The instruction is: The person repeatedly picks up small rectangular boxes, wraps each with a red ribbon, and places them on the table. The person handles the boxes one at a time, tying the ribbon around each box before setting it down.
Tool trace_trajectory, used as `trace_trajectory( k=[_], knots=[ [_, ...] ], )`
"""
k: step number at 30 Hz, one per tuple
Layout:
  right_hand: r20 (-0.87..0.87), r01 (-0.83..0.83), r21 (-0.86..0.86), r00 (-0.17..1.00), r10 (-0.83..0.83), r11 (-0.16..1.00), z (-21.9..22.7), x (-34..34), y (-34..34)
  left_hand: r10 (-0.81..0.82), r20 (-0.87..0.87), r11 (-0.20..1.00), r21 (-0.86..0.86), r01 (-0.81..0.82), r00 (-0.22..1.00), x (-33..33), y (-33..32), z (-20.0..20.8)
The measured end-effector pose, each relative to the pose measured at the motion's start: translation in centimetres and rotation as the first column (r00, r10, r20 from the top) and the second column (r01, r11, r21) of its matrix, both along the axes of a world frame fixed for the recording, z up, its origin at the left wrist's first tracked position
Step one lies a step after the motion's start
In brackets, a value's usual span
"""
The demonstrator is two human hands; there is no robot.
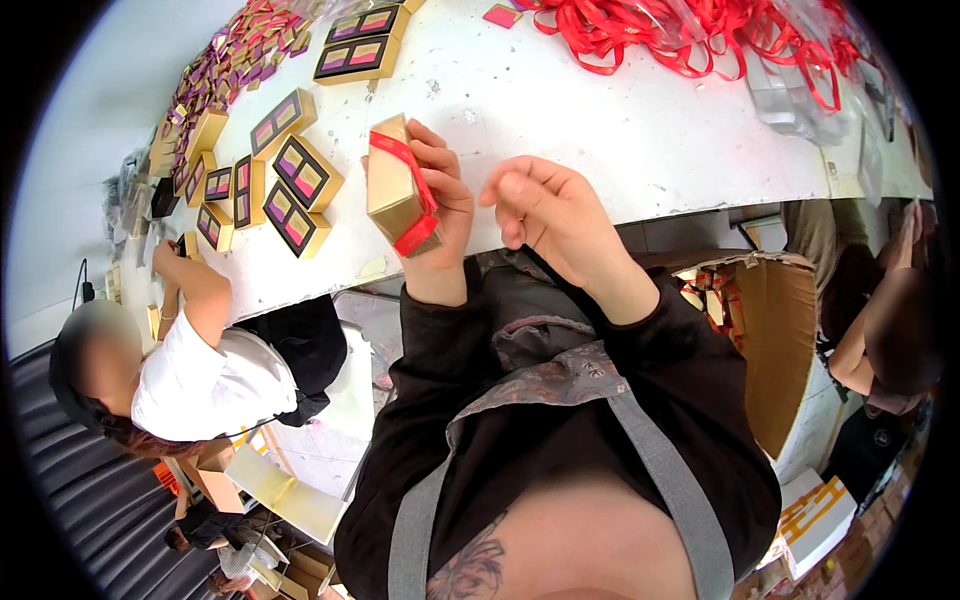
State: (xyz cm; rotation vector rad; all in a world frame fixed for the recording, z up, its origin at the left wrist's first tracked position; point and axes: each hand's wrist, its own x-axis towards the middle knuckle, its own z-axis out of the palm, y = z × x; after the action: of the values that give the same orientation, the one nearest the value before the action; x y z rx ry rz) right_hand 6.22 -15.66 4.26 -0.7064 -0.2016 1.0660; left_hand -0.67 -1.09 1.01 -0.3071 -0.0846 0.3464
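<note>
My left hand (446, 205) is closed around a small gold box (390, 187), which it holds tilted above the white table. A red ribbon (418, 233) runs slantwise over the box in two bands, across its upper part and its lower end. To the right of it, my right hand (560, 215) hovers near the table's front edge with its fingers bent and apart, and nothing shows in it. Left of the held box stand several open gold boxes (303, 172) with dark inserts and pink and purple pieces in their compartments.
Red ribbons (610, 35) lie heaped at the far right beside clear plastic pieces (790, 100). Small wrapped pieces (235, 60) are piled at the far left. A cardboard carton (785, 340) with ribboned boxes stands right of my body. Co-workers sit on both sides, one in a white shirt (200, 385) at left.
</note>
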Motion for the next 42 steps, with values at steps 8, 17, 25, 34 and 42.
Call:
trace_trajectory(
  k=[8,17,25,34,42],
  knots=[
    [0.604,0.279,-0.099,0.78,-0.165,0.955,0.2,0.9,0.6,0.679,-0.357,0.554,0.823,-0.128,0.642,0.2,-1.3,1.2],
    [0.721,0.054,-0.685,-0.091,0.687,0.726,4.9,9.9,-13.2,0.872,0.336,-0.48,0.731,0.486,0.356,-5.2,3.3,2.1],
    [0.822,0.511,-0.245,-0.341,0.456,0.824,5.2,16.7,-11.1,0.852,0.342,-0.439,0.054,0.897,0.397,-5.9,7.7,0.0],
    [0.896,0.876,0.235,-0.363,0.255,0.421,2.5,19.7,0.2,0.911,-0.059,-0.366,0.337,0.868,0.407,3.9,2.9,1.6],
    [0.95,-0.105,0.183,-0.238,-0.204,0.977,0.0,6.8,6.2,0.897,-0.001,-0.104,0.971,0.214,0.443,-2.1,1.2,1.6]
  ],
)
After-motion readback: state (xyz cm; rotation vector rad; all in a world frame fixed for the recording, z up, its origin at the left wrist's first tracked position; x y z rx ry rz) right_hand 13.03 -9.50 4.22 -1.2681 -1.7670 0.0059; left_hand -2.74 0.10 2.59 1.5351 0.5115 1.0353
